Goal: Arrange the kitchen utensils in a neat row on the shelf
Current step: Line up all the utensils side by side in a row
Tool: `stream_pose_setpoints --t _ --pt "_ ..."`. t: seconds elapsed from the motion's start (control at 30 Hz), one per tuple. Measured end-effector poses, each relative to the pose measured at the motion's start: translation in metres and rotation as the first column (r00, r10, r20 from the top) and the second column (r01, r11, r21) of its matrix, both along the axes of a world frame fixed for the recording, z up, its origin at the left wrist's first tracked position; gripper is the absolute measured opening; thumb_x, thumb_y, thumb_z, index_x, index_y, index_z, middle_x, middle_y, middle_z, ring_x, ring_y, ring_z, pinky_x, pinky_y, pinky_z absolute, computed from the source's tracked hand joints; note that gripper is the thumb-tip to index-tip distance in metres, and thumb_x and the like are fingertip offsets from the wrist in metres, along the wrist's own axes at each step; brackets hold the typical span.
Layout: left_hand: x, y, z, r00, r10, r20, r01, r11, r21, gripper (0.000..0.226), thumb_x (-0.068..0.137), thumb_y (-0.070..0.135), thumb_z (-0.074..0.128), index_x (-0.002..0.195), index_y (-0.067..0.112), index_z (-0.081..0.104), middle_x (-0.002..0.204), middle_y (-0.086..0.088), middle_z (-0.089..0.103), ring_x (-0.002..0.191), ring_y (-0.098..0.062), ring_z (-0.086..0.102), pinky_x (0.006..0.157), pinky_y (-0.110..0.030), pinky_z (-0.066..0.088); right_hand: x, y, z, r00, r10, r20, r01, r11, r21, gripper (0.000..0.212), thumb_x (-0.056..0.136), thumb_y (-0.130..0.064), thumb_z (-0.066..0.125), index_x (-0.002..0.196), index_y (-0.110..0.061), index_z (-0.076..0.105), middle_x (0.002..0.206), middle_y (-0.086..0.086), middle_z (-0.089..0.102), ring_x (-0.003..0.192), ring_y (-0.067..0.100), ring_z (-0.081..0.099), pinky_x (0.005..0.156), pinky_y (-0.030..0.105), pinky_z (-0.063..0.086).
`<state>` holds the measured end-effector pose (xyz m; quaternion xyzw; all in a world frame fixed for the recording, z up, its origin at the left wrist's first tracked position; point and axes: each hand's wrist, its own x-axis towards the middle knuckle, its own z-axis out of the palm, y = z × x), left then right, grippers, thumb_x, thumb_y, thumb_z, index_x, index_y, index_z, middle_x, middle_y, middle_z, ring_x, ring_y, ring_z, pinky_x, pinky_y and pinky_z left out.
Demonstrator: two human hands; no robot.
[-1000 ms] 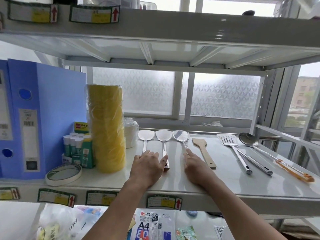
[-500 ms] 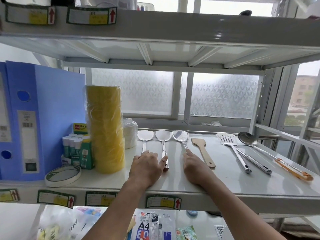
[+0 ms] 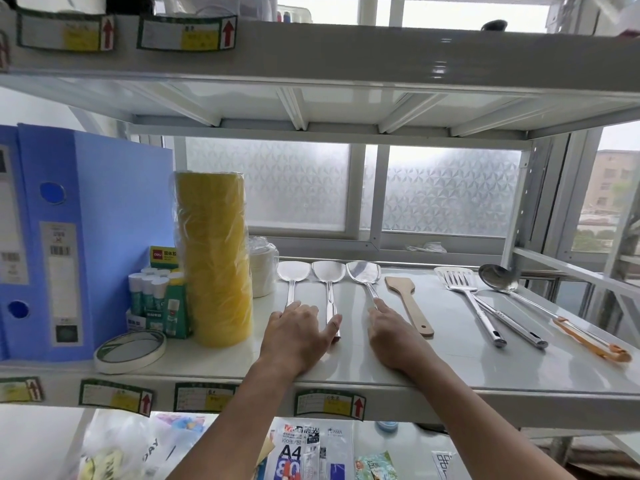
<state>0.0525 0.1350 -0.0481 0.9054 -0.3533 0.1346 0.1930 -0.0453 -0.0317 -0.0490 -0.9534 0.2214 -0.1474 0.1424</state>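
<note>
Kitchen utensils lie on a white metal shelf [image 3: 433,368]: three steel spatulas side by side, blades toward the far edge. The left hand [image 3: 294,336], flat and open, covers the handle of the left spatula [image 3: 293,271], its thumb against the middle spatula [image 3: 329,275]. The right hand [image 3: 391,332], fingers loosely extended, rests over the handle of the right spatula [image 3: 363,273]. To the right lie a wooden spatula [image 3: 405,296], a slotted turner [image 3: 460,285] and a ladle [image 3: 498,277]. A yellow tape stack [image 3: 214,258] stands at left.
</note>
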Motion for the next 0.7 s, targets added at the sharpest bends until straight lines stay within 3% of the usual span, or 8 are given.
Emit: stream_pose_setpoints --t 0.47,0.7 --pt "-0.0015 0.0006 0.0007 1.000 0.004 -0.004 -0.004 1.000 0.014 0.066 0.098 0.065 0.032 0.129 0.016 0.063 0.136 -0.008 0.062 0.135 -0.023 0.048 0.108 -0.043 0.034 0.0031 -0.0039 -0.0039 1.000 -0.001 0.004 0.001 1.000 0.020 0.050 0.097 -0.019 0.029 0.143 -0.004 0.044 0.166 0.012 0.018 0.153 0.023 0.020 0.123 0.039 0.023" --pt "-0.0011 0.0002 0.0007 1.000 0.007 -0.007 -0.007 1.000 -0.002 0.065 0.098 0.066 0.032 0.125 0.016 0.064 0.133 -0.007 0.063 0.132 -0.023 0.050 0.107 -0.043 0.035 -0.0013 0.0025 0.0024 1.000 -0.011 -0.027 0.012 0.998 0.054 0.043 0.096 -0.025 0.034 0.129 -0.005 0.051 0.164 0.012 0.023 0.149 0.025 0.029 0.117 0.040 0.030"
